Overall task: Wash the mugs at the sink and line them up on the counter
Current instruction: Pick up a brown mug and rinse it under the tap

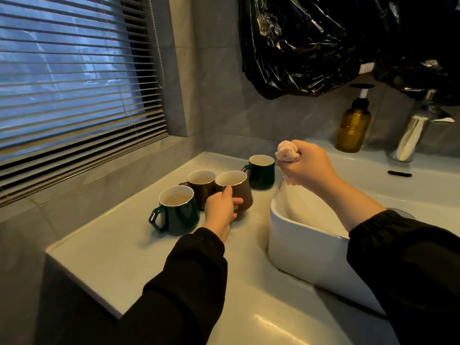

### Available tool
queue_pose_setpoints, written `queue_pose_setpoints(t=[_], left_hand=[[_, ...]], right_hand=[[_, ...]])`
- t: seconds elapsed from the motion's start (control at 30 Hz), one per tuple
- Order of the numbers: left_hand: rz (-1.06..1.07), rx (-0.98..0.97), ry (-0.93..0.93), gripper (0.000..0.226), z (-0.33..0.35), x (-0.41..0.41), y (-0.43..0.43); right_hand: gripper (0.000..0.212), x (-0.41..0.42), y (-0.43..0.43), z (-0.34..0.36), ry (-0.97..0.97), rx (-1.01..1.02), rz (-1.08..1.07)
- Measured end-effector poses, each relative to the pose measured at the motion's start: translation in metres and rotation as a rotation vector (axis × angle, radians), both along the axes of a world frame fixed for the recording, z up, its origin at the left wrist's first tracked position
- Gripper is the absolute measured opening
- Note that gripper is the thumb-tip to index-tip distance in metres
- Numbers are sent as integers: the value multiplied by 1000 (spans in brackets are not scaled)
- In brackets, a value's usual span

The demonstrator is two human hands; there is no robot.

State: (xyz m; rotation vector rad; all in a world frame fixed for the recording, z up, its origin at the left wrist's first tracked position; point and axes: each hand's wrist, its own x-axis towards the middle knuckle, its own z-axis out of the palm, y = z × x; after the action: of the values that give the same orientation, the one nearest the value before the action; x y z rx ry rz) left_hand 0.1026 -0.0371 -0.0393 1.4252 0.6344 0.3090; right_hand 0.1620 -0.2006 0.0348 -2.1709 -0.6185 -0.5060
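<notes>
Now left hand (pixel 220 210) fingers (pixel 237 201) grip nearer brown mug (pixel 243 192), right hand (pixel 307 169) clenches cloth (pixel 286 149); next, likely lift it to sink (pixel 293 235), 3 o'clock.

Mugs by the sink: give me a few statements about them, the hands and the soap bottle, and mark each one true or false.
1. Four mugs stand on the counter. True.
2. The left hand grips a green mug. False: it grips a brown mug.
3. The right hand holds a bunched cloth. True.
4. The soap bottle stands on the windowsill. False: it stands beside the faucet.
</notes>
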Motion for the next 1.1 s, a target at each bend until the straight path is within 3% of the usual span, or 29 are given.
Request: queue_pose_setpoints(t=[0.2,0.3,0.4,0.47,0.6,0.7,0.8,0.93,1.1], left_hand=[[28,173,-101,34,58,-26,33],[20,196,-141,38,78,-37,42],[22,265,-152,38,88,-42,46],[11,298,-151,40,91,-43,48],[-46,298,-132,39,92,-40,43],[-107,285,-147,34,93,-33,33],[-220,294,-166,40,100,-23,16],[-414,257,-201,42,109,-3,-22],[-741,162,-203,39,111,25,-76]], right_hand=[[12,-1,47,1,2,-221,32],[16,0,66,1,117,-550,-15],[26,0,72,2,281,-922,73],[33,2,71,-1,310,-1013,92],[55,10,66,-7,198,-911,46],[30,14,52,2,166,-630,-22],[24,22,19,17,233,-267,-121],[39,9,-42,38,601,170,-153],[80,-9,-138,51,1011,303,43]])
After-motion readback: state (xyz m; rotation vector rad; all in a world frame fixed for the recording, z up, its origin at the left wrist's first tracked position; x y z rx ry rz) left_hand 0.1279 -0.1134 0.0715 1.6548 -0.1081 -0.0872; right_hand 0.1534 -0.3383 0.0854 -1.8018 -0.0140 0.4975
